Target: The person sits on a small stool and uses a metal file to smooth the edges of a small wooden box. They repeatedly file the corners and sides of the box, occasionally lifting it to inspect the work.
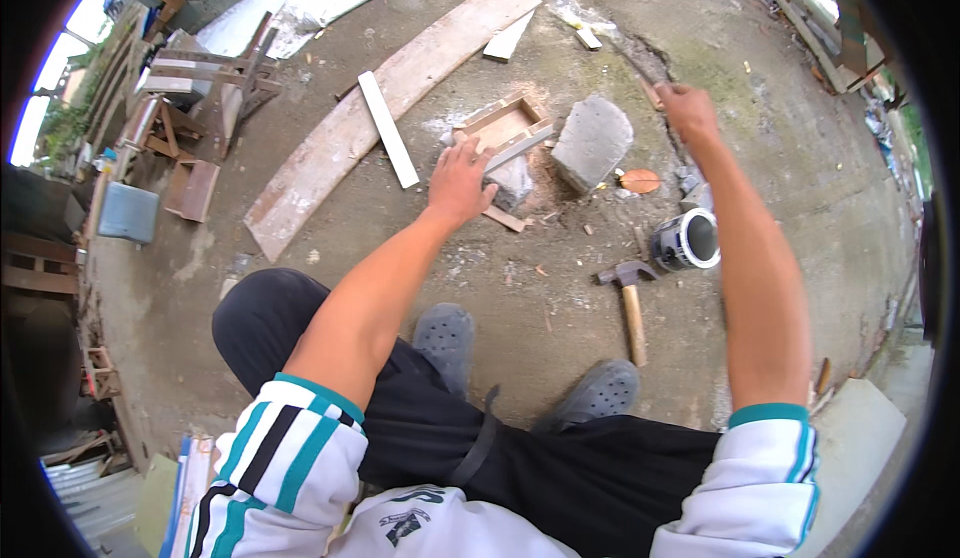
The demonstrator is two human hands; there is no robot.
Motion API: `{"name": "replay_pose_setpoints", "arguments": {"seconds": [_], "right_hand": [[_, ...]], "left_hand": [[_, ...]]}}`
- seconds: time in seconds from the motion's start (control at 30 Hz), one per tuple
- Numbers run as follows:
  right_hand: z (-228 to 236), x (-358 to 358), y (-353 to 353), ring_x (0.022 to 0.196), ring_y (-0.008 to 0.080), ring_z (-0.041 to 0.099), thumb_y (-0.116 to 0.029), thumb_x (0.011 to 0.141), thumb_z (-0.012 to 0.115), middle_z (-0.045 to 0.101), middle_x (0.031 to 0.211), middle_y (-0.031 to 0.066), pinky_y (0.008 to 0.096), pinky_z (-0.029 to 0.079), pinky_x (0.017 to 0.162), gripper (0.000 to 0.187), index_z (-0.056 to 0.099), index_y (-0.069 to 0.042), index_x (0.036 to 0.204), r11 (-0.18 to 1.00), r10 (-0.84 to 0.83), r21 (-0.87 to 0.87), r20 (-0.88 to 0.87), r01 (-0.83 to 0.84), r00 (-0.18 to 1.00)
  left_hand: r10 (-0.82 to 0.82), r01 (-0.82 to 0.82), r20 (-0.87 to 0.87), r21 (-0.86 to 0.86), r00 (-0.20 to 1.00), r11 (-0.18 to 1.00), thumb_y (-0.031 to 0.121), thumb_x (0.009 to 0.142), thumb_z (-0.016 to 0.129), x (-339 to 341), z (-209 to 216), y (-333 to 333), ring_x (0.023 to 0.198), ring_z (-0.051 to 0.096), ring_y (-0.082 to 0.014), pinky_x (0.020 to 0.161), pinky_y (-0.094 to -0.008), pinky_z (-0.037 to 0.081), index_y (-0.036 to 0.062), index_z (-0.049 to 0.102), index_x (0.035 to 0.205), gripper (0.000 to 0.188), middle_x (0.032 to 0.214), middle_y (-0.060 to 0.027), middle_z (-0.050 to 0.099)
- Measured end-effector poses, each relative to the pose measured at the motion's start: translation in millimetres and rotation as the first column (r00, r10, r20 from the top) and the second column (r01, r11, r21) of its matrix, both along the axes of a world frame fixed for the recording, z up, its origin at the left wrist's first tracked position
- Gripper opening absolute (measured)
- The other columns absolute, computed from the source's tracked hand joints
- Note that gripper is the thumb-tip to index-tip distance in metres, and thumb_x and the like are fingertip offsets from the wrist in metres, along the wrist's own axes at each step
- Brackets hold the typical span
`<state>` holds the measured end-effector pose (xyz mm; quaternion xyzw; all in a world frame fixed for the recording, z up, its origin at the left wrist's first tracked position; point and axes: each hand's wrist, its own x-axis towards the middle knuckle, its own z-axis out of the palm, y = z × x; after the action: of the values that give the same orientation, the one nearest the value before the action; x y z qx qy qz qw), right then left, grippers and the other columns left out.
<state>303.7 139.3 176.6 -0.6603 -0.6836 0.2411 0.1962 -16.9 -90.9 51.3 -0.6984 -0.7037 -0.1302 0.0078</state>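
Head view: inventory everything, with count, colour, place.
Wooden box: 1, light brown, upper centre
Stone block: 1, grey, right of box
Small stone: 1, grey, box's near side
Long plank: 1, brownish, left of box
Narrow strip: 1, white, across plank
Short board: 1, white, plank's far end
Plastic wrapping: 1, clear, right of board
Leaf: 1, orange, right of block
Can: 1, dark and white, below leaf
Hammer: 1, grey and tan, left of can
Sheet: 1, whitish, top left
Container: 1, bluish, far left
Scrap wood: several, brown, left
Shoes: 2, grey, lower centre
Trousers: 1, black, bottom centre
Shirt: 1, white with teal and black, bottom
Left hand: 1, bare, on box
Right hand: 1, bare, right of block
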Motion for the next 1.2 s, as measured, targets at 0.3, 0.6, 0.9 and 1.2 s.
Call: {"name": "replay_pose_setpoints", "arguments": {"seconds": [0.3,0.6,0.9,1.2], "right_hand": [[-7,-9,49,0.037,0.0184,0.043,-0.045,0.092,0.068,0.053,0.056,0.0068,0.0403,0.032,0.037,0.048,0.060,-0.003,0.069,0.999,-0.018,-0.048,-0.147,0.011,0.989],[6,-15,12,0.040,0.0151,0.044,-0.040,0.092,0.070,0.051,0.057,0.0028,0.0350,0.035,0.041,0.042,0.059,-0.006,0.070,0.992,-0.095,-0.112,-0.339,0.060,0.936],[-38,-45,-77,0.051,0.0081,0.052,-0.019,0.092,0.076,0.058,0.068,-0.0010,0.0270,0.043,0.048,0.030,0.072,-0.001,0.116,0.956,-0.133,-0.283,-0.646,-0.073,0.752],[-76,-102,-213,0.058,0.0116,0.059,-0.018,0.099,0.070,0.063,0.074,0.0028,0.0276,0.052,0.055,0.039,0.067,-0.003,0.134,0.877,-0.304,-0.457,-0.768,-0.149,0.563]], "left_hand": [[0.013,-0.016,-0.055,-0.055,0.998,0.998,0.037,0.083,0.080,-12,3,-31,0.144,0.040,-0.0387,0.119,-0.0508,0.034,0.0115,0.046,0.152,0.080,0.156,-0.0206,0.041],[0.288,-0.290,-0.034,-0.111,0.957,0.951,0.063,0.079,0.078,2,13,16,0.149,0.033,-0.0442,0.123,-0.0511,0.028,0.0049,0.030,0.160,0.110,0.161,-0.0287,0.029],[0.338,-0.283,0.208,-0.254,0.918,0.925,0.075,0.078,0.074,-15,3,41,0.151,0.032,-0.0434,0.124,-0.0497,0.029,0.0087,0.016,0.165,0.124,0.167,-0.0258,0.023],[0.221,-0.142,0.430,-0.208,0.875,0.968,0.051,0.095,0.061,-47,-24,49,0.153,0.030,-0.0435,0.125,-0.0464,0.027,0.0183,0.015,0.167,0.092,0.171,-0.0246,0.012]]}}
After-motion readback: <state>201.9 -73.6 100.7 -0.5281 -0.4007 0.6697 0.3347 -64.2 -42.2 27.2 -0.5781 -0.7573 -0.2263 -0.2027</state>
